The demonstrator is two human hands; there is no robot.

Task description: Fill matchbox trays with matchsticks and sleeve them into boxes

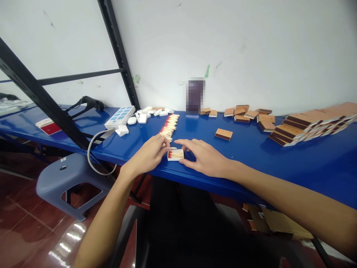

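A small white matchbox tray (175, 159), partly filled with red-tipped matches (175, 154), lies near the table's front edge. At its left end, my left hand (150, 153) is closed in a pinch, and a match (173, 148) sticks out from its fingertips over the tray's far side. My right hand (205, 157) holds the tray's right end, thumb at the near corner and a finger at the far one, with the index finger stretched out above. Just beyond my left hand runs a long row of loose matches (169, 128), partly hidden by the fingers.
One matchbox sleeve (224, 134) lies to the right, with scattered sleeves (242, 111) behind and a big stack (309, 124) farther right. White trays (143, 118) and a white device with blue keys (120, 117) sit at left. A black post (119, 48) rises beyond them.
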